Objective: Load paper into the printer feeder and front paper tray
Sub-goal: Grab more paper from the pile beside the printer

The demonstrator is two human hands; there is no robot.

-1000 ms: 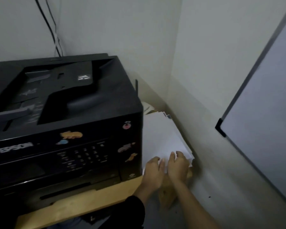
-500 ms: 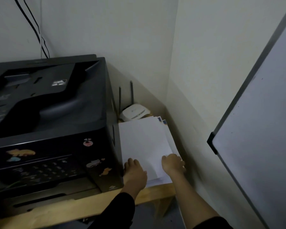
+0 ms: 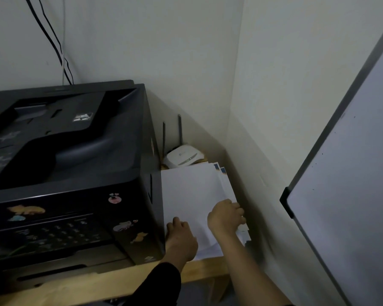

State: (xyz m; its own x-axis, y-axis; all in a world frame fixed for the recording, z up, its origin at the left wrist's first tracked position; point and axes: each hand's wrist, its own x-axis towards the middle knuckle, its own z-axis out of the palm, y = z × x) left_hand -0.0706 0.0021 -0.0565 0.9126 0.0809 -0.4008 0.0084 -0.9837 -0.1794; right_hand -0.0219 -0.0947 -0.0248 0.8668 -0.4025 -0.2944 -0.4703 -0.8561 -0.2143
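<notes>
A black printer [image 3: 66, 173] with stickers on its front stands on a wooden table [image 3: 111, 283]. Its top feeder [image 3: 53, 129] holds no paper that I can see. To the printer's right lies a stack of white paper [image 3: 190, 193]. My left hand [image 3: 181, 239] rests on the near left corner of the stack, fingers curled at the edge. At the stack's right edge my right hand [image 3: 226, 217] grips some of the sheets. The front tray slot [image 3: 53, 272] sits low and dark.
A white router [image 3: 184, 156] with two antennas sits behind the paper in the corner. Black cables [image 3: 53, 40] run down the wall behind the printer. A whiteboard [image 3: 352, 184] leans at the right. The side wall stands close to the paper's right edge.
The view has swung right, showing more of the paper stack and the router. My hands moved apart, the left to the stack's near corner, the right to its right edge.
</notes>
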